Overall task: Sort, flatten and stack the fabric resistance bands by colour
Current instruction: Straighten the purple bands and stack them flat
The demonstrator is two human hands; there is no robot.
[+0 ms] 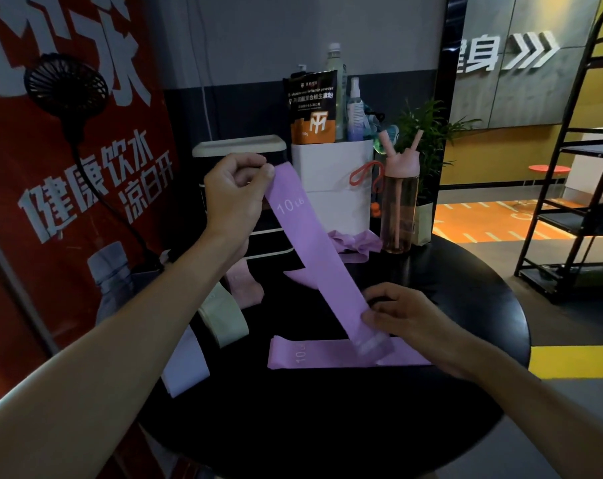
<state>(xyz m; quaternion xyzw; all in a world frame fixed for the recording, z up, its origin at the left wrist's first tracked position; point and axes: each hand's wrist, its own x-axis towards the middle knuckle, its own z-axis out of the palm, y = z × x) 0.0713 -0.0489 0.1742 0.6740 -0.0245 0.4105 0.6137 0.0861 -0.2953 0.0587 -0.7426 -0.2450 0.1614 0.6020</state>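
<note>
Purple band [314,250] marked "10 LB" runs taut on a slant through the middle of the frame, held at both ends above a round black table [327,426]. The left hand [238,188], up at centre left, pinches the top end between thumb and curled fingers. The right hand [407,316], lower and right of centre, grips the bottom end with its thumb on the cloth.

That bottom end sits over a second purple band [314,354], which lies flat across the table below it; whether the two touch is hard to say.

Other bands lie on the left part of the table: a pink band [244,285], a pale green band [224,316] just below it, and what looks like a white band [184,368] at the table's left edge. A crumpled purple heap [355,242] lies behind, at the foot of a white box [331,181].

The box holds a black-and-orange pouch [312,105] and a spray bottle [355,108]. A pink bottle [398,202] stands just right of it, with a plant [428,133] behind. A red banner [68,188] fills the left of the frame with a black fan [66,86] before it, and a black shelf [576,167] stands at the right.
</note>
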